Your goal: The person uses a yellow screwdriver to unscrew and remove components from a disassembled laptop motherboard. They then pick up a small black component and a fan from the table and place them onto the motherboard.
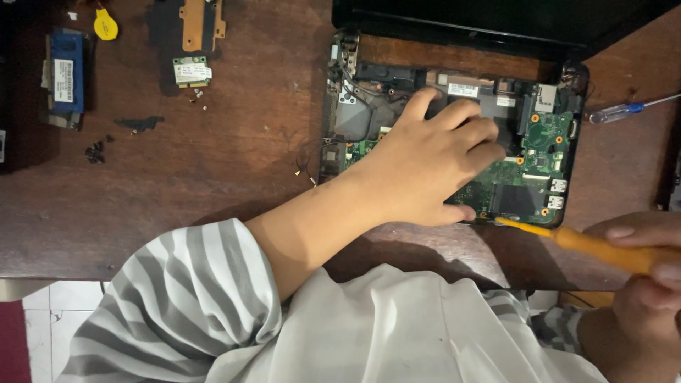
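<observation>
Our left hand [433, 159] lies flat with fingers spread on the opened laptop base [454, 128], hiding the middle of its green motherboard [543, 152], while the laptop's black screen [496, 21] is cut off by the top edge. Our right hand [649, 269], partly out of view, is clamped around one yellow-handled screwdriver [567, 237] whose tip touches the base's front edge. On the wooden table [234, 163] we count one blue-handled screwdriver [624, 110], one blue hard drive [66, 74], one small wireless card [192, 71], one yellow coin cell [106, 25], and several tiny screws [96, 151], too small to count.
</observation>
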